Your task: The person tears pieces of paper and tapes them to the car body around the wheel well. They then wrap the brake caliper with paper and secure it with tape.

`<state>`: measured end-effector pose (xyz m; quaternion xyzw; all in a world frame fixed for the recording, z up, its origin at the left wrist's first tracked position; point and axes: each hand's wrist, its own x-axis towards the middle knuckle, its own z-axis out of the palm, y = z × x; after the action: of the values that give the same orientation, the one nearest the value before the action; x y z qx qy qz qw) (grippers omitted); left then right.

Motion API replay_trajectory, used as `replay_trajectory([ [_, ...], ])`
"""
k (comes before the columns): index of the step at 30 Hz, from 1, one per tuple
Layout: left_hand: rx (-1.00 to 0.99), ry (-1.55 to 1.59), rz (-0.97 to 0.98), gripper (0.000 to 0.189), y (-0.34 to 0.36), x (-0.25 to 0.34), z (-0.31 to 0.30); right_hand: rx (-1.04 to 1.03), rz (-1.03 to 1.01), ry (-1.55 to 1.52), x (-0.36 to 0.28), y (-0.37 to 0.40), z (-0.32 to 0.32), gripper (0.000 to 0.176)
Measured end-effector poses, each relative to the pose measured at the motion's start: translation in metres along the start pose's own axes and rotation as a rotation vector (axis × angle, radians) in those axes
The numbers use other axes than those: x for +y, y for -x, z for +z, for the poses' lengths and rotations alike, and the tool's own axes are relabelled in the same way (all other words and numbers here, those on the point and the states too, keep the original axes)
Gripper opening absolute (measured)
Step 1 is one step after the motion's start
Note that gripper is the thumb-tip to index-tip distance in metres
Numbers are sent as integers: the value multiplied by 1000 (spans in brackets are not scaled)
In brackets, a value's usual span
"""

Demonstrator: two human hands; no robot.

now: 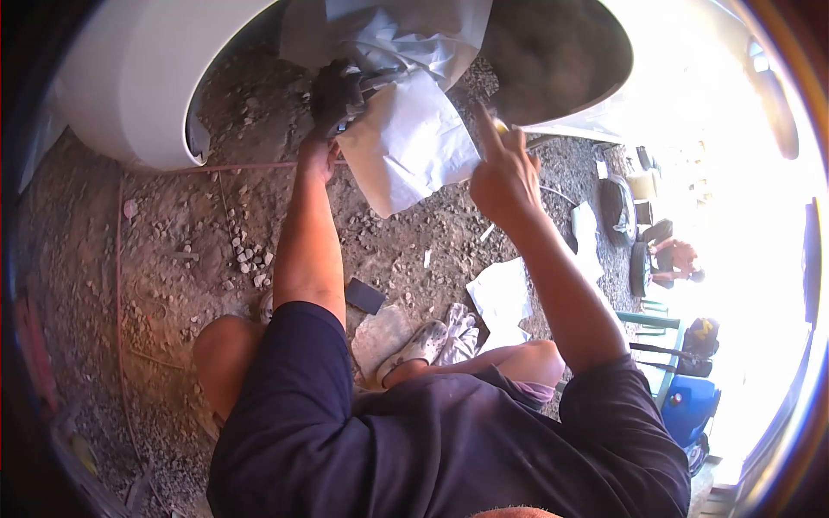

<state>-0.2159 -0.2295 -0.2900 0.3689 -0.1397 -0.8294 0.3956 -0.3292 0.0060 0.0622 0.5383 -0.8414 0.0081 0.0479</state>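
My left hand (319, 157) reaches up to the left edge of a creased white paper sheet (413, 147), beside a dark, rough part (337, 93). Its fingers look curled, but their tips and whatever they grip are hidden. To the right of the paper, my right hand (508, 179) is raised with the index finger stretched forward and the others bent. A small yellowish-white bit (500, 127) shows at its fingers; what it belongs to is hidden. More crumpled covering (397, 39) hangs behind the sheet, within the opening of a white curved panel (142, 82).
Stony ground (233, 207) lies below, with a dark block (365, 296) and loose white paper (501, 298) near my clog (425, 343). Tires (617, 210), a blue container (691, 406) and another person (678, 259) are at the right. Haze shows in the dark opening (553, 60).
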Motion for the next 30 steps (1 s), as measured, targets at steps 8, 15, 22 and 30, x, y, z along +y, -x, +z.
replay_trajectory([
  [8,-91,-7,-57,40,-4,-8,-7,-351,338,27,66,110,18,95],
  [15,-33,58,-61,43,-3,-13,-7,-397,317,57,98,151,29,92],
  [22,183,166,68,18,34,-18,-20,-237,145,2,97,163,24,94],
  [30,466,-690,809,36,110,-40,43,-193,100,2,84,199,30,91],
])
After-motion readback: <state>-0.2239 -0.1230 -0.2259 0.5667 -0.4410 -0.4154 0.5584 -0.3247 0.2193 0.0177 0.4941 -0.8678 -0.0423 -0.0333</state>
